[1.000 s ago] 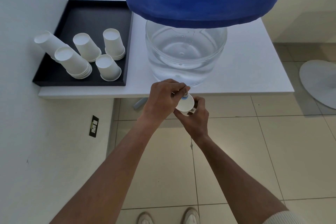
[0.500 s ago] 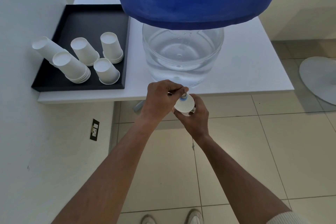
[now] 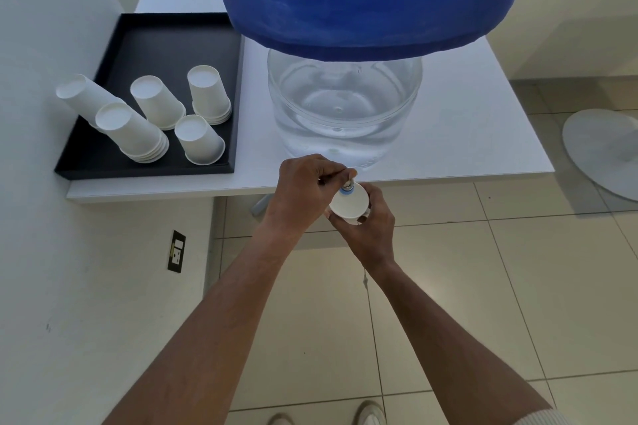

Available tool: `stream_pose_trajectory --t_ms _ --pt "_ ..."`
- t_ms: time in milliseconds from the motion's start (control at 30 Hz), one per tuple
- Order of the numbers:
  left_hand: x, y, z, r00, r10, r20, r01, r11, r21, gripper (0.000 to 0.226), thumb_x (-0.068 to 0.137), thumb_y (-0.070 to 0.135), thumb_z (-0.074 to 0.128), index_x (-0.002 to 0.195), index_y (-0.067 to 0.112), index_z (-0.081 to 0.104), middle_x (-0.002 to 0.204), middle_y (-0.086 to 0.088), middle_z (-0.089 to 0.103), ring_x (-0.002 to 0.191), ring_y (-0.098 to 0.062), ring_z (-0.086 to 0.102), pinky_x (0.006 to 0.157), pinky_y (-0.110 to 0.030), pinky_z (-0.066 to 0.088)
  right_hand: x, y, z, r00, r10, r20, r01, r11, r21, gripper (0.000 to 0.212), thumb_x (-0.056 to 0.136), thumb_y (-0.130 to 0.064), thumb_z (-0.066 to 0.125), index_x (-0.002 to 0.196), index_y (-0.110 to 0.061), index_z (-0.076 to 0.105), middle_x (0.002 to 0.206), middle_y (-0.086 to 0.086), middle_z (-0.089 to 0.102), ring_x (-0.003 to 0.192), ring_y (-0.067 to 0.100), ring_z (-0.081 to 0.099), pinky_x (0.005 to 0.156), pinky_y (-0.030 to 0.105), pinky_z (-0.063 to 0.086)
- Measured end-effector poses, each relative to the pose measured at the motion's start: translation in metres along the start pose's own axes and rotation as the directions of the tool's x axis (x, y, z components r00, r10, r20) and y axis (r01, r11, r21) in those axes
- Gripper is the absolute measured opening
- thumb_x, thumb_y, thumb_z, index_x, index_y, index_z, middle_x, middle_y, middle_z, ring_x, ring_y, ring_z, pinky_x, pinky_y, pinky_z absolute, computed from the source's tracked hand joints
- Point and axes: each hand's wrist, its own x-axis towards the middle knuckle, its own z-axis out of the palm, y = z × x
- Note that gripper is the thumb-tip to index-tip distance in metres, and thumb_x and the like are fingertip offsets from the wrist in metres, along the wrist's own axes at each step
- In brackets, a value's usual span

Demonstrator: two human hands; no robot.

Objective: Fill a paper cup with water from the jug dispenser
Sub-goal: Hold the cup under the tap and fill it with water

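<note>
The right hand (image 3: pixel 367 228) wraps the paper cup (image 3: pixel 348 204) from below, under the tap (image 3: pixel 348 183), which the left hand (image 3: pixel 305 191) pinches. The cup is thin, light and easily crushed, so grip its wall gently; how full it is cannot be seen. Above, the clear jug dispenser (image 3: pixel 345 107) sits smooth and rounded at the white table (image 3: pixel 483 134) edge.

Only the view has drifted; hands (image 3: pixel 340 203) and cup (image 3: pixel 349 204) unchanged.

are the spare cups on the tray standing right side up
No, the spare cups on the black tray all stand upside down, bases facing up.
</note>
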Motion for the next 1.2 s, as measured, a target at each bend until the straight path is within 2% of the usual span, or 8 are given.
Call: stream_pose_trajectory --t_ms 200,500,667,967,1200 --pt "-0.0010 0.0020 0.0001 1.000 0.002 0.005 -0.003 1.000 0.009 0.011 0.089 0.022 0.080 0.093 0.012 0.085 0.078 -0.005 0.079 0.069 -0.017 0.071 0.067 -0.041 0.057 -0.0021 -0.0018 -0.0002 1.000 0.011 -0.002 -0.011 1.000 0.016 0.061 0.069 -0.028 0.096 0.118 -0.026 0.060 0.108 -0.008 0.071 0.098 0.012 0.068 0.077 0.038 0.060" --pt "-0.0005 0.0020 -0.0004 1.000 0.005 0.006 -0.005 1.000 0.014 0.010 0.088 0.023 0.081 0.093 0.014 0.085 0.077 -0.004 0.079 0.068 -0.014 0.070 0.068 -0.039 0.056 -0.0038 0.0002 0.0008 1.000 0.018 -0.005 -0.018 1.000 0.021 0.062 0.068 -0.028 0.096 0.118 -0.025 0.060 0.109 -0.008 0.071 0.101 0.016 0.068 0.075 0.033 0.059" --pt "-0.0013 0.0016 0.0006 1.000 0.000 0.008 0.000 1.000 0.019 0.010 0.089 0.023 0.080 0.092 0.015 0.085 0.076 -0.003 0.079 0.068 -0.017 0.070 0.068 -0.042 0.056 -0.0034 -0.0004 0.0005 1.000 0.029 0.001 -0.029 0.999 0.032 0.062 0.068 -0.026 0.097 0.118 -0.024 0.061 0.109 -0.008 0.071 0.100 0.012 0.068 0.074 0.024 0.055" --pt "-0.0022 0.0053 0.0003 1.000 -0.022 0.010 0.022 1.000 0.015 0.010 0.089 0.023 0.080 0.093 0.016 0.085 0.077 -0.004 0.079 0.070 -0.017 0.071 0.070 -0.042 0.057 0.0004 -0.0007 -0.0008 1.000 0.025 -0.002 -0.025 0.999 0.020 0.061 0.067 -0.030 0.096 0.116 -0.024 0.061 0.107 -0.008 0.071 0.098 0.013 0.069 0.077 0.035 0.060" --pt "-0.0028 0.0079 -0.0008 1.000 -0.026 0.015 0.025 0.999 0.024 0.012 0.090 0.023 0.078 0.094 0.014 0.085 0.078 -0.004 0.079 0.069 -0.016 0.069 0.069 -0.039 0.056 0.0006 -0.0042 0.0006 1.000 0.030 0.005 -0.030 0.999 0.032 0.058 0.068 -0.025 0.097 0.115 -0.023 0.061 0.106 -0.006 0.071 0.094 0.007 0.068 0.071 0.014 0.050"
